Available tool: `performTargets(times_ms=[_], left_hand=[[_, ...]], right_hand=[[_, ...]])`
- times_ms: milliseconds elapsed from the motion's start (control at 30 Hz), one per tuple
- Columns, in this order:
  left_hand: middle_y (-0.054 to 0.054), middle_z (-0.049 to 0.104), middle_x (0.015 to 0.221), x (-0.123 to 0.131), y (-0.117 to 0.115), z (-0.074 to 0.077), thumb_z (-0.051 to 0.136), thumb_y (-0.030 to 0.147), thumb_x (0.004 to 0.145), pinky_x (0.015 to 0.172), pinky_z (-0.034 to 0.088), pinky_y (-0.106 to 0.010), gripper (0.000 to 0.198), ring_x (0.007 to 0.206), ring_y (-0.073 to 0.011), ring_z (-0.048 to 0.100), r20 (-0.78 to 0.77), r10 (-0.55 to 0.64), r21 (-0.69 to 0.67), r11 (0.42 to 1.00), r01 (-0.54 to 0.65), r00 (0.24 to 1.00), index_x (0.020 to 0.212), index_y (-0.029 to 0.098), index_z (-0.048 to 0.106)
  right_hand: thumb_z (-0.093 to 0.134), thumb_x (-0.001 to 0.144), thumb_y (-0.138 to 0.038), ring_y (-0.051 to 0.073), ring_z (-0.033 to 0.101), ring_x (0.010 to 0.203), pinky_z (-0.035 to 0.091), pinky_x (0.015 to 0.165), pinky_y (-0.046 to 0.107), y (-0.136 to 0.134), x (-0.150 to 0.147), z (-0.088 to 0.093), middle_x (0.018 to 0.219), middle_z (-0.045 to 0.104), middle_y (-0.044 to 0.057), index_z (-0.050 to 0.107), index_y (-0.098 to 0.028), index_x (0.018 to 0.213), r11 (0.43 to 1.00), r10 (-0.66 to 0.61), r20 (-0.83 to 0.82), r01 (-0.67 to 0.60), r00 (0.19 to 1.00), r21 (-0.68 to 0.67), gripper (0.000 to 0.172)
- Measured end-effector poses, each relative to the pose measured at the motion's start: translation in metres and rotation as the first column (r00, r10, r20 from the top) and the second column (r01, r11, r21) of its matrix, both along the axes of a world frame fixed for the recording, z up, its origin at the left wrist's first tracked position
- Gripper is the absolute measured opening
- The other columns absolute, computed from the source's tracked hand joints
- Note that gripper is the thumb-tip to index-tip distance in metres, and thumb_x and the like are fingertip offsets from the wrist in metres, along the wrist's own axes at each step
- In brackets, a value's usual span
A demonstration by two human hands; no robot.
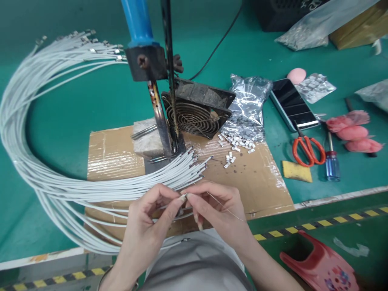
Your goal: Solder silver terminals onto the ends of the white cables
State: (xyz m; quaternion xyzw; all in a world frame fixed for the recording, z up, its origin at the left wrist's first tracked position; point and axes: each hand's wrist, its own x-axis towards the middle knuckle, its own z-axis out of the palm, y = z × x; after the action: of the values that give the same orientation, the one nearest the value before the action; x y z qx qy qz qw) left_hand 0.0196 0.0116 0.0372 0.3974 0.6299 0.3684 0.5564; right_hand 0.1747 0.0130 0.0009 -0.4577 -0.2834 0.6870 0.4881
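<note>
Over the cardboard's front edge, my left hand (154, 220) is closed in a pinch, thumb and index meeting on a small metal connector (184, 195). My right hand (218, 206) pinches at the same connector from the other side, its fingertips touching those of the left. A thin silvery wire (226, 207), like solder, runs across the right hand's fingers. Just beyond both hands lie the tips of a thick bundle of white cables (100, 190). Several of these cables pass behind the left hand, and fingers hide whatever joins the connector.
A blue-handled soldering iron (139, 24) stands clamped above a pale block (147, 139). Behind are a small fan (197, 109) and a silvery bag (250, 101), with loose connectors (239, 141) on cardboard (251, 182). Rightward lie a phone (292, 103), scissors (307, 150) and a screwdriver (332, 165).
</note>
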Motion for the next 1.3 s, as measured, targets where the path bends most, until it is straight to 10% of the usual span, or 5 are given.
performTargets(times_ms=[333, 967, 1300], left_hand=[[0.003, 0.053, 0.061, -0.011, 0.001, 0.004, 0.085, 0.039, 0.085, 0.056, 0.021, -0.025, 0.033, 0.059, -0.0115, 0.035, 0.045, -0.1, -0.126, 0.986, 0.105, 0.994, 0.065, 0.019, 0.069], [0.006, 0.056, 0.058, 0.012, -0.005, -0.002, 0.076, 0.027, 0.091, 0.052, 0.03, -0.024, 0.022, 0.052, -0.0106, 0.037, -0.125, 0.082, 0.107, 0.992, -0.069, 0.989, 0.071, 0.022, 0.066], [0.001, 0.068, 0.067, -0.012, 0.005, -0.014, 0.092, 0.03, 0.083, 0.057, 0.037, -0.017, 0.02, 0.059, -0.0093, 0.05, 0.215, 0.069, -0.097, 0.994, -0.049, 0.974, 0.085, 0.017, 0.078]], right_hand=[[0.103, 0.07, -0.051, 0.008, 0.051, 0.038, 0.044, 0.034, 0.019, 0.004, 0.011, -0.002, 0.051, 0.065, -0.003, 0.084, -0.019, 0.07, 0.984, 0.166, 0.053, -0.162, 0.985, -0.07, 0.037], [0.087, 0.089, -0.059, 0.009, 0.048, 0.036, 0.043, 0.031, 0.02, -0.01, -0.019, -0.005, 0.054, 0.066, -0.001, 0.084, -0.02, 0.076, 0.995, -0.095, 0.146, 0.098, 0.985, -0.01, 0.042], [0.076, 0.096, -0.007, 0.014, 0.069, 0.062, 0.06, 0.061, 0.024, -0.007, -0.008, -0.006, 0.077, 0.08, 0.003, 0.087, -0.022, 0.103, 0.794, -0.289, 0.476, -0.07, 0.831, 0.603, 0.021]])
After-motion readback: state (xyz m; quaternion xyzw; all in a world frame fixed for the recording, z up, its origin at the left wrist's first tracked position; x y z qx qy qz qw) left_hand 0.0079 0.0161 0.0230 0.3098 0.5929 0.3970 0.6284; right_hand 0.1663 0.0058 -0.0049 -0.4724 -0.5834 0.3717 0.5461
